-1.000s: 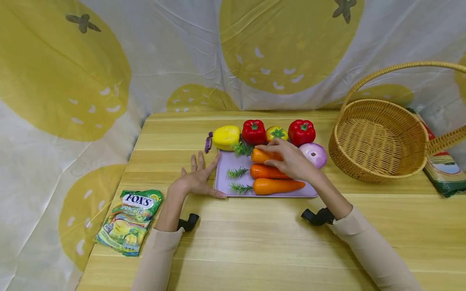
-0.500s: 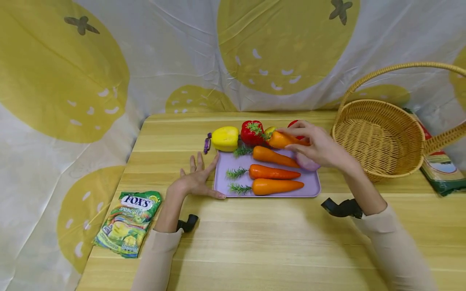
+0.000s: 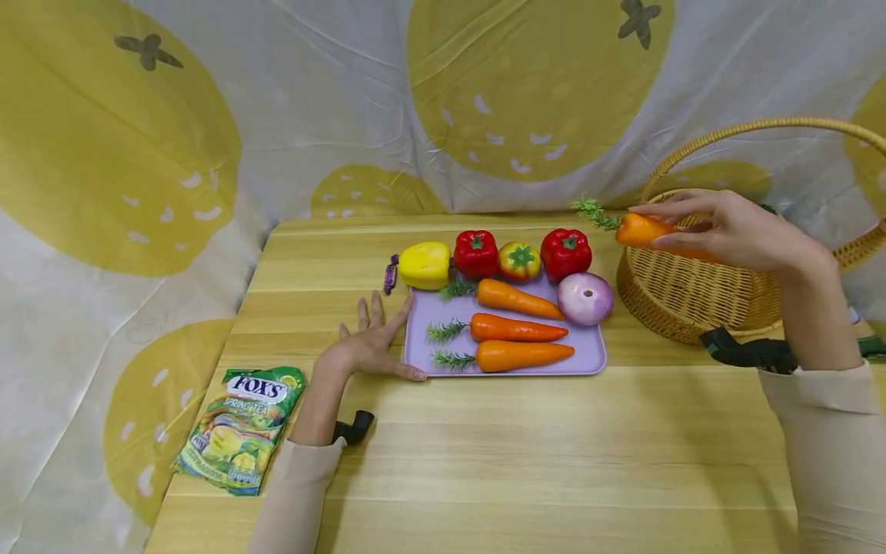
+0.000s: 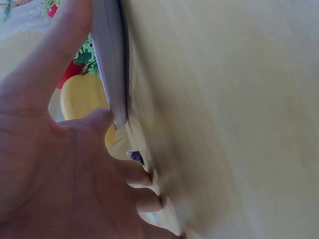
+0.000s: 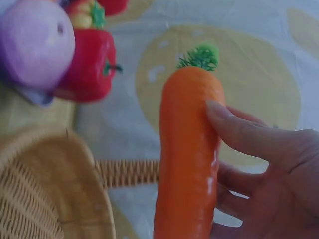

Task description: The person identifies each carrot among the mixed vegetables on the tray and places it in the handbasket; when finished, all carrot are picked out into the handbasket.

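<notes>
An orange carrot with a green leafy top is pinched between the thumb and fingers of my right hand. In the head view it is held over the near-left rim of a wicker basket. My left hand spreads its straight fingers at the left edge of a lilac tray, thumb and forefinger touching its corners. Across the tray lie an upper carrot, a middle carrot and a lower carrot. A purple onion sits at the tray's right end.
Behind the tray stand a yellow fruit-like vegetable, a red bell pepper, a small yellow-red one and another red bell pepper. A purple-wrapped candy lies left of them. A green candy bag lies at front left.
My right hand has lifted a carrot off the tray's pile and carried it rightward to the basket. The onion and peppers are uncovered again. My left hand stays at the tray.
</notes>
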### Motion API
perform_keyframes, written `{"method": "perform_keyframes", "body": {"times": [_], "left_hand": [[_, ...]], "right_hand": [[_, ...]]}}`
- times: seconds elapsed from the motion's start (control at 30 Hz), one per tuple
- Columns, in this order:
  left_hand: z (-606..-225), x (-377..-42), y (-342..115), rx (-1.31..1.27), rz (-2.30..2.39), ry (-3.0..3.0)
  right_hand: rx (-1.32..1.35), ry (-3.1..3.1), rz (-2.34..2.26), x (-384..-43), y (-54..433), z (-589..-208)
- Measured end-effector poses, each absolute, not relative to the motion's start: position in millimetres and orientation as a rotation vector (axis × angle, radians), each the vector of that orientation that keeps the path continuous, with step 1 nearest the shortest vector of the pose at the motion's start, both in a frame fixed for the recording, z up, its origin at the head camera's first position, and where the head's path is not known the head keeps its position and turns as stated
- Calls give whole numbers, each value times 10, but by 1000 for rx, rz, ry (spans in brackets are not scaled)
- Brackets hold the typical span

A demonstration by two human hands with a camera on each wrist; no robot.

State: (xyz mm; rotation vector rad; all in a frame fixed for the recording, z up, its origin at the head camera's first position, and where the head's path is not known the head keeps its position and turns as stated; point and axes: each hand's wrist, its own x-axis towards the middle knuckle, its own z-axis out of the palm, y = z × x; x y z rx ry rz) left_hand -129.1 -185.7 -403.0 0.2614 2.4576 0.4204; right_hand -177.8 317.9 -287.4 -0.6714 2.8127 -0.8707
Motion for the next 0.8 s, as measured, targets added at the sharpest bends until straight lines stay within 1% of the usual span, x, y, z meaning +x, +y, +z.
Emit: {"method": "perform_keyframes", "body": {"times": [0.17, 0.4, 0.6, 0.8], "left_hand": [[-4025, -1296, -1846, 254, 422, 2447], [-4017, -1280, -1848, 253, 407, 2456], [-4049, -1271, -1849, 257, 446, 2459], [-4046, -1259, -1849, 249, 467, 2455]], "right_hand": [[-498, 2753, -808, -1954, 3569, -2902], [-334, 2654, -739, -2221, 3958, -3060], [-211, 2537, -762, -2373, 4178, -3254], [-165, 2536, -746, -2533, 4294, -3444]]}}
